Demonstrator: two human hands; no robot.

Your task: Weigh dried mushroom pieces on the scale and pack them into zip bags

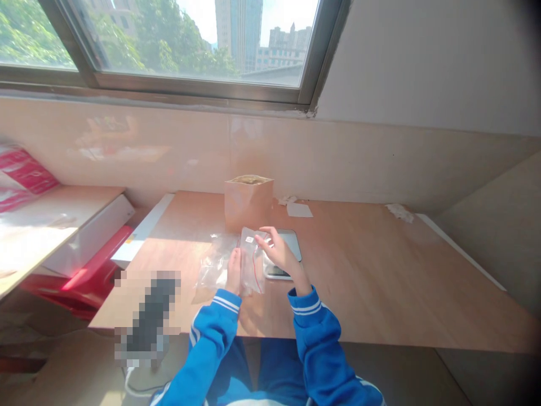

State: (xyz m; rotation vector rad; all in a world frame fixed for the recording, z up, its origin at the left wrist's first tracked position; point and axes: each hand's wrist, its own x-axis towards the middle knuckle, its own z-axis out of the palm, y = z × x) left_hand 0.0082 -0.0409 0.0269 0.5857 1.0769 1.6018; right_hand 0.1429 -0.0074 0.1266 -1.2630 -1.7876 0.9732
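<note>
A clear plastic zip bag [252, 268] with a red line down it and a small white label stands tilted between my hands. My left hand [234, 270] grips its left edge. At its upper right edge, my right hand [279, 252] has thumb and forefinger closed on the plastic. Just left of my left hand, more clear plastic bags [213, 262] lie on the table. Partly under my right hand sits a small flat scale [292, 243] with a pale top. What the zip bag holds, if anything, I cannot make out.
Behind my hands stands an open brown paper bag [248, 204]. A white paper piece [300, 210] lies to its right, and crumpled tissue [399, 212] at the far right edge. A blurred dark object [152, 316] with a cable rests at the table's front left. A red stool [84, 276] is beyond.
</note>
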